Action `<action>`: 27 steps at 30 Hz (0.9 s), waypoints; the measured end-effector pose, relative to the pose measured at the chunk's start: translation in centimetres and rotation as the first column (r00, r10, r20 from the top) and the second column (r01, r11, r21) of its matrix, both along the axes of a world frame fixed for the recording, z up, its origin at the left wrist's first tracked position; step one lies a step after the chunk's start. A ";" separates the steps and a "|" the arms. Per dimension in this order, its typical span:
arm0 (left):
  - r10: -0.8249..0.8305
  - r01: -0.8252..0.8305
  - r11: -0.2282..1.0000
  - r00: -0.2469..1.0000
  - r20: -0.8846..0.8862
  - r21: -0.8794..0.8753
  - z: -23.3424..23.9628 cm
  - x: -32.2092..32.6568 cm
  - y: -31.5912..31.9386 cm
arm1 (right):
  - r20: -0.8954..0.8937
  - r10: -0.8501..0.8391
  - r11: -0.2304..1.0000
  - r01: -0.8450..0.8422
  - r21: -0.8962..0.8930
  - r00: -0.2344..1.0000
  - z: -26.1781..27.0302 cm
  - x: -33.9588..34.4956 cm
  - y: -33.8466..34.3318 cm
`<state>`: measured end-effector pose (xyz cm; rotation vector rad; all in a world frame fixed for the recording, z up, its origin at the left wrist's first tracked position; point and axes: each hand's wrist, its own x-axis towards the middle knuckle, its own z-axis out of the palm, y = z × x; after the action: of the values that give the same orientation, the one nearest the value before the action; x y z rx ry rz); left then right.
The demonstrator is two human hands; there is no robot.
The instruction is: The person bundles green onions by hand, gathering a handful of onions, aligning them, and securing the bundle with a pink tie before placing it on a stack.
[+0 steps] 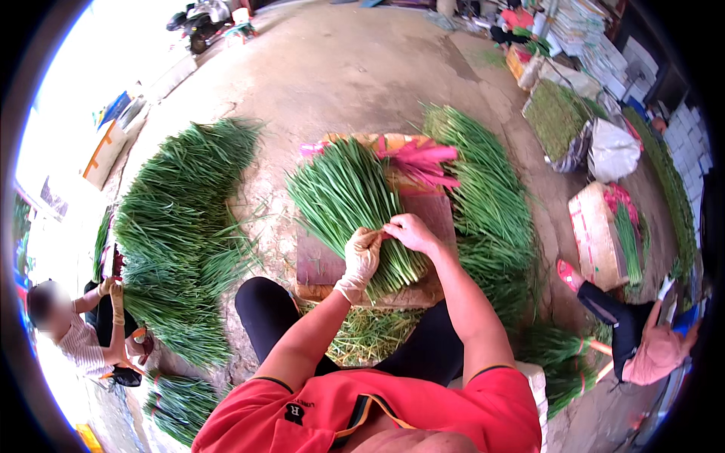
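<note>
A thick bundle of long green leaves (351,192), which look like garlic chives, lies across a low work surface with a reddish-brown board (317,255). Its pale cut ends point toward me. My left hand (362,259), in a thin whitish glove, pinches a narrow red tie (386,233) over the bundle near those ends. The bare fingers of my right hand (412,232) grip the same tie just beside it. Whether the tie is knotted is hidden by my fingers. Pink strips (419,161) lie at the board's far side.
Long heaps of loose chives flank me on the left (175,226) and right (487,181). Trimmings (368,337) cover the ground between my knees. One person (79,334) sits at left, another (651,345) at right near a box (597,235), and a third (515,25) far back.
</note>
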<state>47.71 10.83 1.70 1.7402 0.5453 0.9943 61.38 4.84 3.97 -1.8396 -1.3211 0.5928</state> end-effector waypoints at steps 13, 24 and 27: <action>0.205 0.126 0.879 0.770 -0.604 0.459 1.3 -1.5 0.7 | 0.356 -0.104 0.948 0.201 -0.247 0.929 2.3 -1.3 -0.9; -0.481 -0.015 0.863 0.277 -0.832 -0.504 6.7 -2.0 3.0 | -0.276 -0.047 0.709 -0.163 -0.686 0.960 1.5 3.9 0.2; -0.527 -0.154 0.774 0.380 -0.760 -0.614 8.1 -3.1 1.7 | -0.340 -0.030 0.677 -0.231 -0.699 0.940 1.1 4.4 0.6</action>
<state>44.62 12.53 9.82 1.5376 1.1663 -0.4925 65.76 5.40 5.06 -2.1434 -1.0191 1.6143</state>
